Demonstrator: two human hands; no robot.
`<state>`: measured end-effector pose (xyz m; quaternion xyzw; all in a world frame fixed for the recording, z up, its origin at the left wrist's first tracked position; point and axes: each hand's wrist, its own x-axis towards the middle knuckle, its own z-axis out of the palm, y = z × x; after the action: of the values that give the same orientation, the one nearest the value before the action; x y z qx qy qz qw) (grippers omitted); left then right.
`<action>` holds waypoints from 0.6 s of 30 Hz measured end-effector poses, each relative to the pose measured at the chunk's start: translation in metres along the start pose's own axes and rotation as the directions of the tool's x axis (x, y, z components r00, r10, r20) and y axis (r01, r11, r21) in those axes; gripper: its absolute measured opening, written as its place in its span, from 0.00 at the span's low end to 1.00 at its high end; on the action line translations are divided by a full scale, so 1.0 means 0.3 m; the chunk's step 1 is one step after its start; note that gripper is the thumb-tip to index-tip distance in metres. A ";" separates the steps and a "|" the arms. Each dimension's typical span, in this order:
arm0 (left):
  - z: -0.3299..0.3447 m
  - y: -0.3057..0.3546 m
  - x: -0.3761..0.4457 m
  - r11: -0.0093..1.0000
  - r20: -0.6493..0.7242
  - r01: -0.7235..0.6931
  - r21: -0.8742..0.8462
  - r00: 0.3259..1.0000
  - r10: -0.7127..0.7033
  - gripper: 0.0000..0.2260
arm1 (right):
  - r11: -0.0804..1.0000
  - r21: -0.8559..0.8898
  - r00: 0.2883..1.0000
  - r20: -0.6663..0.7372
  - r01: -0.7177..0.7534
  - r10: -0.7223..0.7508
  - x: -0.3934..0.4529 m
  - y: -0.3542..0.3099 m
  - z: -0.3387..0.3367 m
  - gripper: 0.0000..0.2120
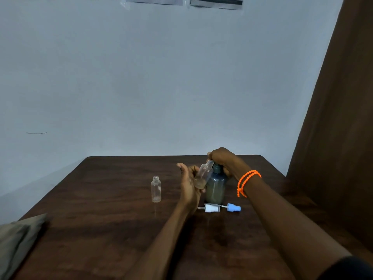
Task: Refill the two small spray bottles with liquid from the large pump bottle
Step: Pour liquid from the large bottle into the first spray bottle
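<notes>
Pump bottle [215, 185] on dark wooden table [113, 215], pale (perhaps bluish) wall [161, 77]

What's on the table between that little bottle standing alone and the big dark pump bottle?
In the head view, the left hand, tilting the other small bottle to the pump bottle. Beside the standing bottle, bare table.

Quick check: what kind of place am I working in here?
Probably a plain indoor room, home or office, not a lab: a dark wooden table against a bare pale wall, with a brown curtain at the right.
</notes>
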<state>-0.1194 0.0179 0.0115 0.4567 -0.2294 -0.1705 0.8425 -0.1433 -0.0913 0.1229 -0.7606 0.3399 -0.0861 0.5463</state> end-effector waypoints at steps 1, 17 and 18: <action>-0.001 -0.003 0.002 1.000 -0.002 -0.011 0.005 1.000 0.011 0.34 | 1.000 -0.002 1.000 -0.006 0.003 -0.003 -0.004 -0.007 -0.003 0.07; -0.007 -0.001 -0.001 0.999 0.022 -0.012 0.033 1.000 0.011 0.35 | 0.997 0.078 1.000 -0.005 0.022 -0.022 -0.008 0.009 0.007 0.09; -0.006 0.001 -0.001 0.999 0.024 -0.006 0.032 1.000 0.005 0.35 | 0.996 0.079 1.000 -0.011 0.030 -0.029 -0.009 0.007 0.005 0.10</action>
<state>-0.1188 0.0195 0.0110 0.4675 -0.2434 -0.1698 0.8327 -0.1455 -0.0889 0.1210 -0.7428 0.3278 -0.1114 0.5731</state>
